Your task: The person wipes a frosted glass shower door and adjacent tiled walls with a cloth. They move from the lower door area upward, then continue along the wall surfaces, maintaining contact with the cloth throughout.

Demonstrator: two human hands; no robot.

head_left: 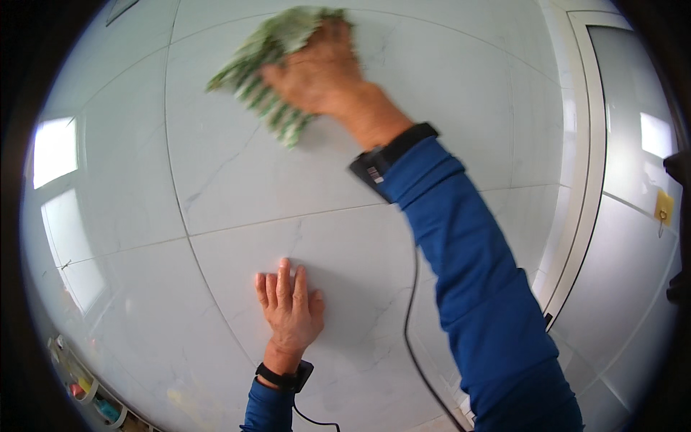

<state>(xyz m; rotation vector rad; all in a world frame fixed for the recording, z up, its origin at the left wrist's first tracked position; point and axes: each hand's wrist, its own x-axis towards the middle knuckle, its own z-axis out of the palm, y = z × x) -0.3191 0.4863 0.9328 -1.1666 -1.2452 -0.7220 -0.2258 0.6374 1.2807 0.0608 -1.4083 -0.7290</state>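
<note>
My right hand (pixel 324 70) presses a green-and-white striped cloth (pixel 275 102) against a glossy, pale tiled wall (pixel 248 178). The cloth is bunched under my fingers and hangs out to the left of them; the hand and cloth are slightly blurred. Lower down, my left hand (pixel 291 313) rests on the same wall with its fingers pointing up and apart, and it holds nothing. Each wrist bears a black strap with a small dark device, and a black cable runs down near each arm.
At the right is a white-framed door or window frame (pixel 588 162). Beyond it, a hook on a yellow patch (pixel 664 208) is fixed to a wall. A rack holding several small items (pixel 86 386) runs along the lower left. A dark-edged object (pixel 121 11) shows at the top left.
</note>
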